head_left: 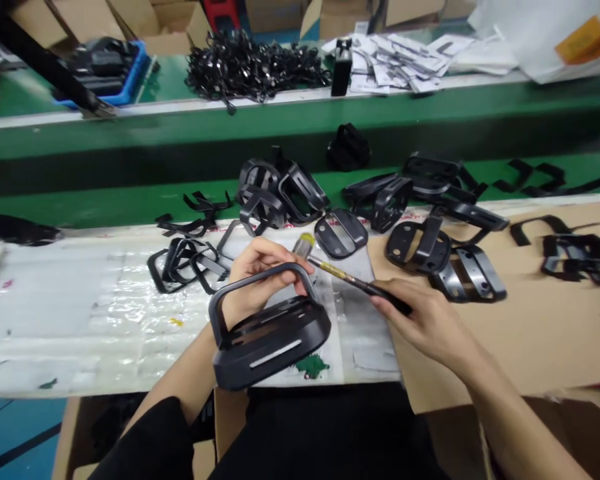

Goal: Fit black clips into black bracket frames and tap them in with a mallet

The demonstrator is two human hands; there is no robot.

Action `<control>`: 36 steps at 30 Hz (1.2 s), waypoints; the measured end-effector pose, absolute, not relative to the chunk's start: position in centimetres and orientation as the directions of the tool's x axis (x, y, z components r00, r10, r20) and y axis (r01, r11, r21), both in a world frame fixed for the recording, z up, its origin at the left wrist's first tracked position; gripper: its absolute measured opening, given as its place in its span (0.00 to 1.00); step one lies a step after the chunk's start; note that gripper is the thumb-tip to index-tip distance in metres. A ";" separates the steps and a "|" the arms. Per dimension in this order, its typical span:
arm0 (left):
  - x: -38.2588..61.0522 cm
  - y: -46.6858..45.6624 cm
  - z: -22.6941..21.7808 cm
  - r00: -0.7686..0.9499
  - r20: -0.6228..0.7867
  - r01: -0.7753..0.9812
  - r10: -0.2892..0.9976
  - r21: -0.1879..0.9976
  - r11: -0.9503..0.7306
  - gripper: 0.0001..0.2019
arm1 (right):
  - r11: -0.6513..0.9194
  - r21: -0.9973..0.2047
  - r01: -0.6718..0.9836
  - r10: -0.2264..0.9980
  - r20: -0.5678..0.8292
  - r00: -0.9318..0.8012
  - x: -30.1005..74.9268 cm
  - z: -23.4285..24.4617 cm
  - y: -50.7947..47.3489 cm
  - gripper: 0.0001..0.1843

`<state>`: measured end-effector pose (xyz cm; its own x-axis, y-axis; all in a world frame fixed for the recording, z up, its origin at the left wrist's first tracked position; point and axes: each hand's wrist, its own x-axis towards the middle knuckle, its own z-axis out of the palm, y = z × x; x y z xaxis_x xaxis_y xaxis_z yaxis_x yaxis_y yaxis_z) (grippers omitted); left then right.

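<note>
Black sleeve (147,443) first, then my left hand (260,277), fingers curled closed around the loop of a matte-black plastic bracket (267,343) with a silver strip on its base; my right hand (425,323) pinches a slim gold-shafted tool (347,275) just beside it.
</note>
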<state>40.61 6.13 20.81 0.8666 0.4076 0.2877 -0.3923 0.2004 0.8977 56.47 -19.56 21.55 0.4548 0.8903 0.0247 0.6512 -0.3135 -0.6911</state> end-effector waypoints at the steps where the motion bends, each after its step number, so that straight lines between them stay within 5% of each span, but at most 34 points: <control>1: 40.7 6.2 20.8 0.869 0.281 -0.393 0.407 0.892 0.224 0.08 | -0.314 -0.671 0.671 0.899 0.016 0.437 56.5 21.0 -19.9 0.13; 5: 41.0 5.9 20.7 0.863 0.275 -0.403 0.423 0.880 0.250 0.08 | -0.269 -0.597 0.755 0.901 0.121 0.417 56.3 19.6 -20.1 0.12; 8: 41.3 5.5 20.4 0.849 0.306 -0.424 0.430 0.881 0.211 0.10 | -0.234 -0.682 0.693 0.862 0.184 0.472 56.1 20.7 -18.7 0.10; 12: 41.4 5.1 19.6 0.856 0.281 -0.356 0.434 0.929 0.102 0.11 | -0.174 -0.939 0.296 0.863 -0.001 0.506 55.3 23.5 -15.0 0.13; 17: 41.2 5.4 19.2 0.911 0.110 -0.183 0.398 0.971 0.151 0.11 | -0.204 -0.977 0.066 0.934 -0.174 0.312 55.3 24.4 -10.9 0.12; 25: 41.9 7.8 19.4 0.970 -0.200 0.125 0.137 0.898 0.422 0.16 | -0.308 -0.824 0.475 0.886 -0.066 0.459 55.9 24.4 -10.8 0.05; 27: 41.7 7.6 19.6 0.971 -0.203 0.164 0.122 0.947 0.275 0.18 | -0.347 -0.775 0.528 0.890 -0.095 0.445 55.8 24.6 -10.8 0.04; 29: 41.4 7.2 19.8 0.974 -0.143 0.159 0.177 0.984 -0.082 0.15 | -0.408 -0.732 0.546 0.879 -0.153 0.453 55.7 24.4 -10.7 0.05; 32: 40.8 6.4 19.8 0.983 0.094 0.019 0.156 0.797 -0.604 0.10 | -0.469 -0.723 0.508 0.854 -0.225 0.469 55.4 23.9 -10.7 0.06; 36: 40.6 5.3 19.2 0.969 0.245 -0.134 0.020 0.596 -0.792 0.11 | -0.472 -0.819 0.326 0.842 -0.310 0.441 55.1 23.2 -11.4 0.09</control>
<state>40.65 5.33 19.18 0.9693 0.0204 0.2451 -0.1341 -0.7915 0.5963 55.07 -11.39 23.21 0.4406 0.8424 -0.3103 0.3261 -0.4723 -0.8189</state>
